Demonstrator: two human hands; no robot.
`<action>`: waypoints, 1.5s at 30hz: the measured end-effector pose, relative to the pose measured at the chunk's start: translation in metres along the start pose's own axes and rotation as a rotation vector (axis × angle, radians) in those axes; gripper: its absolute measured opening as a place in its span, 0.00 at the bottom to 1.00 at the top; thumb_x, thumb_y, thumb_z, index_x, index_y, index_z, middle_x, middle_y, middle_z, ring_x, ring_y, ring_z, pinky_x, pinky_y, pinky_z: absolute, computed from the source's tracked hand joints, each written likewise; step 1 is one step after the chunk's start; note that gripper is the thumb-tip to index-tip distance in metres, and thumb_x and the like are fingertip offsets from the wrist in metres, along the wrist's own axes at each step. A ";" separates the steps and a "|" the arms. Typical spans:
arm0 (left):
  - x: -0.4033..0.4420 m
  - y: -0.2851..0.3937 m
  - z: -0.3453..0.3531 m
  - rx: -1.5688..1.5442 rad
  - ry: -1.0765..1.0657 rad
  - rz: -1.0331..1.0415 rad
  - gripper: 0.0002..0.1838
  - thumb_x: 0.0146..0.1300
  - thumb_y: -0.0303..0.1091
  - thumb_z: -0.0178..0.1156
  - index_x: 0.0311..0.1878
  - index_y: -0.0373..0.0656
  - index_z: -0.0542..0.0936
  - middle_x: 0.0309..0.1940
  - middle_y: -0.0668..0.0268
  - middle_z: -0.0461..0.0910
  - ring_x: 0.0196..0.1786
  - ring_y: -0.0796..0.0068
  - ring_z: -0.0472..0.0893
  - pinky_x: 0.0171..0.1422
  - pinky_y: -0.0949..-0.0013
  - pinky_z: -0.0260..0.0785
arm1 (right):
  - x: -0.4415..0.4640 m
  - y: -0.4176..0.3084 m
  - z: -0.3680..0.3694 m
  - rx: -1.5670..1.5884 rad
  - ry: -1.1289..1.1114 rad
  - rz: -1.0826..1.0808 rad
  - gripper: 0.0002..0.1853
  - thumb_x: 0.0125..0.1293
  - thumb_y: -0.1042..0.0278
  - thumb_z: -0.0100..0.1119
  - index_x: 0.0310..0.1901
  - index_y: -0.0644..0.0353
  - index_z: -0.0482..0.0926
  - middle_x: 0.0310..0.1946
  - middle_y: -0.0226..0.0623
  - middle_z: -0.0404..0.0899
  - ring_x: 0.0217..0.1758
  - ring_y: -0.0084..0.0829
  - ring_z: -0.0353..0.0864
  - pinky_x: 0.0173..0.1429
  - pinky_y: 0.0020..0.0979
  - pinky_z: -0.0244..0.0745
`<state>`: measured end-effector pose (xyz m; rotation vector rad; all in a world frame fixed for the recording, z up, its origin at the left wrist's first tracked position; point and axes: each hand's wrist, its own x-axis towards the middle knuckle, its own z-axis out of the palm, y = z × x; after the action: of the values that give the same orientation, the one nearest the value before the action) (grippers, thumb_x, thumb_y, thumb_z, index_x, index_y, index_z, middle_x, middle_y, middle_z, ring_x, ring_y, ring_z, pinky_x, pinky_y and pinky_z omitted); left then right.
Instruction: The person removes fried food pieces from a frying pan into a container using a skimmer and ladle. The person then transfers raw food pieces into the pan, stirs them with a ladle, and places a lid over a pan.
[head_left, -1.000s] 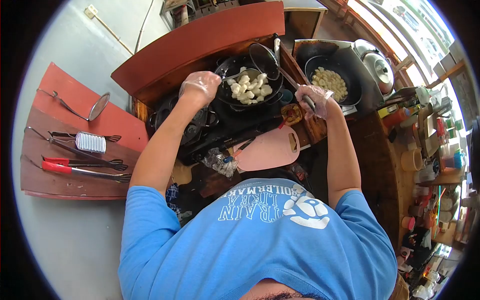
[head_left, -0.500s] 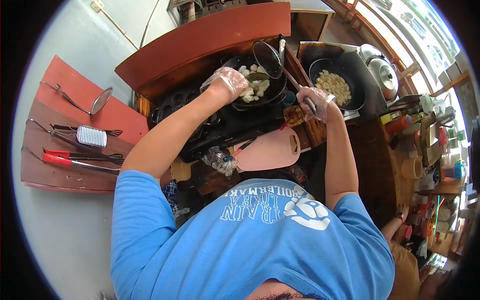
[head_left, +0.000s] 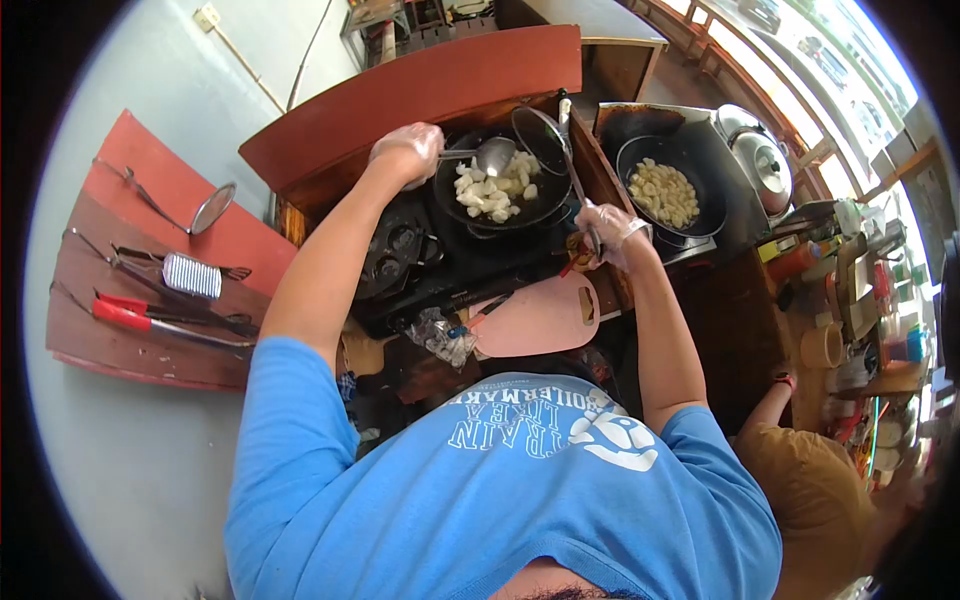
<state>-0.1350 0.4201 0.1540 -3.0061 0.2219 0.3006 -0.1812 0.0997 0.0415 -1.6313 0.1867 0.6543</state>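
My left hand (head_left: pixel 410 152), in a clear plastic glove, is closed round the handle of a ladle (head_left: pixel 496 157). The ladle's bowl is over the back of a dark wok (head_left: pixel 458 212), where pale chunks of food (head_left: pixel 490 196) lie in a heap. My right hand (head_left: pixel 612 236), also gloved, grips the long handle of a round mesh strainer (head_left: pixel 540 138). The strainer's hoop is tilted above the wok's right rim. Below the right hand lies a pink cutting board (head_left: pixel 540 318).
A second wok (head_left: pixel 715 200) with yellowish pieces stands on the right, beside metal lids (head_left: pixel 762 165). A pan with round hollows (head_left: pixel 392 262) sits at left. Tongs (head_left: pixel 125 312) and other utensils hang on the left board. Another person's brown clothing (head_left: pixel 805 490) shows lower right.
My left hand has moved left from over the wok, and the ladle's bowl now shows above the food. My right hand has shifted slightly left and down with the strainer. The view shifted slightly.
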 end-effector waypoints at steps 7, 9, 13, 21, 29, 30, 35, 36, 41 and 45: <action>0.029 -0.009 0.081 0.054 0.170 -0.015 0.13 0.62 0.27 0.53 0.44 0.43 0.86 0.47 0.52 0.84 0.53 0.51 0.83 0.58 0.54 0.78 | 0.012 0.019 0.011 0.062 0.022 0.061 0.11 0.58 0.59 0.58 0.30 0.57 0.73 0.24 0.32 0.70 0.27 0.31 0.71 0.26 0.42 0.73; 0.026 -0.011 0.092 0.045 0.167 0.011 0.13 0.63 0.29 0.52 0.44 0.43 0.86 0.46 0.52 0.84 0.53 0.51 0.83 0.58 0.54 0.78 | 0.014 0.023 0.010 0.066 0.037 0.026 0.12 0.57 0.58 0.59 0.30 0.58 0.73 0.25 0.32 0.70 0.26 0.32 0.71 0.26 0.42 0.72; 0.001 -0.022 0.078 -0.046 0.234 -0.017 0.14 0.66 0.32 0.49 0.44 0.46 0.85 0.44 0.51 0.85 0.50 0.50 0.84 0.56 0.52 0.77 | 0.033 0.044 -0.003 0.071 -0.001 -0.012 0.13 0.56 0.57 0.61 0.29 0.59 0.74 0.24 0.32 0.71 0.27 0.32 0.74 0.27 0.44 0.74; -0.012 -0.037 0.089 -0.091 0.249 -0.148 0.13 0.63 0.29 0.52 0.44 0.44 0.85 0.43 0.50 0.85 0.49 0.48 0.84 0.55 0.52 0.78 | 0.017 0.036 -0.002 -0.164 -0.078 0.041 0.14 0.63 0.58 0.54 0.31 0.61 0.76 0.28 0.32 0.77 0.29 0.32 0.78 0.26 0.41 0.75; -0.007 -0.045 0.097 -0.188 -0.095 -0.247 0.11 0.61 0.29 0.57 0.42 0.39 0.87 0.42 0.51 0.85 0.46 0.55 0.84 0.49 0.59 0.78 | -0.022 0.009 0.004 -0.076 -0.067 0.135 0.09 0.63 0.59 0.55 0.30 0.55 0.74 0.22 0.29 0.71 0.22 0.25 0.71 0.23 0.38 0.73; -0.003 -0.050 0.105 -0.338 -0.152 -0.274 0.10 0.60 0.27 0.59 0.41 0.39 0.87 0.39 0.52 0.85 0.40 0.58 0.83 0.43 0.60 0.76 | -0.021 0.012 0.003 -0.074 -0.062 0.137 0.09 0.63 0.59 0.55 0.30 0.55 0.74 0.22 0.29 0.71 0.22 0.25 0.71 0.23 0.38 0.73; 0.003 -0.049 0.124 -0.908 -0.339 -0.413 0.11 0.51 0.19 0.69 0.39 0.40 0.86 0.22 0.63 0.80 0.17 0.77 0.72 0.19 0.69 0.64 | -0.020 0.017 -0.005 0.025 -0.139 0.136 0.09 0.60 0.59 0.58 0.29 0.54 0.73 0.17 0.27 0.70 0.19 0.24 0.70 0.23 0.39 0.75; 0.011 -0.049 0.139 -1.045 -0.307 -0.414 0.11 0.51 0.20 0.69 0.39 0.39 0.85 0.21 0.63 0.80 0.17 0.77 0.73 0.18 0.70 0.63 | -0.021 0.018 -0.005 0.032 -0.130 0.120 0.10 0.59 0.58 0.58 0.28 0.54 0.74 0.17 0.28 0.70 0.18 0.25 0.69 0.23 0.41 0.77; 0.017 -0.039 0.161 -1.232 -0.121 -0.373 0.09 0.51 0.21 0.68 0.37 0.37 0.84 0.19 0.64 0.78 0.16 0.77 0.72 0.17 0.73 0.61 | -0.018 0.020 -0.007 0.064 -0.136 0.087 0.11 0.58 0.58 0.58 0.27 0.54 0.73 0.16 0.28 0.70 0.16 0.25 0.69 0.21 0.39 0.78; 0.029 -0.052 0.161 -0.815 0.106 -0.140 0.14 0.49 0.25 0.67 0.42 0.40 0.87 0.32 0.56 0.87 0.34 0.64 0.86 0.41 0.63 0.79 | -0.017 0.014 -0.008 0.122 -0.144 0.044 0.11 0.59 0.58 0.59 0.26 0.55 0.74 0.16 0.29 0.71 0.16 0.25 0.70 0.20 0.36 0.77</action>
<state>-0.1295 0.4881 -0.0038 -3.8186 -0.1505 0.2640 -0.1991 0.0851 0.0381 -1.4606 0.1549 0.7765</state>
